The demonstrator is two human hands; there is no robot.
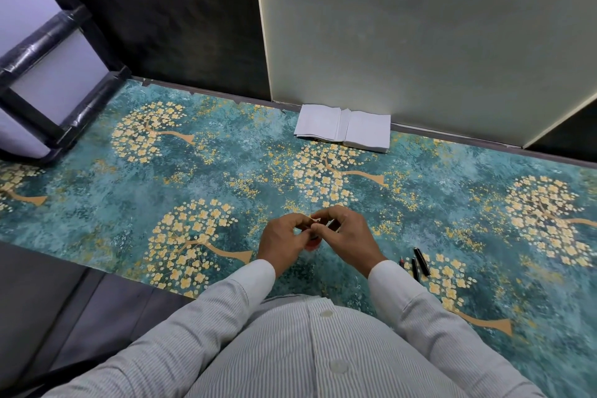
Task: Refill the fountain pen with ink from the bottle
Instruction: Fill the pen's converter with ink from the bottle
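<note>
My left hand (284, 242) and my right hand (350, 237) meet over the middle of the table, fingers curled. Together they pinch a small dark pen part (316, 225) with a thin gold tip showing at its top. Most of that part is hidden by my fingers. Something dark and reddish shows just under my hands; I cannot tell what it is. Two black pen pieces (421, 261) lie side by side on the table to the right of my right wrist, with a small dark reddish piece (401, 262) beside them. No ink bottle is plainly visible.
The table has a teal cover with yellow flower trees (193, 171). A stack of white tissues (342, 128) lies at the far edge against a pale panel (420, 42). A dark chair frame (48, 81) stands at the far left.
</note>
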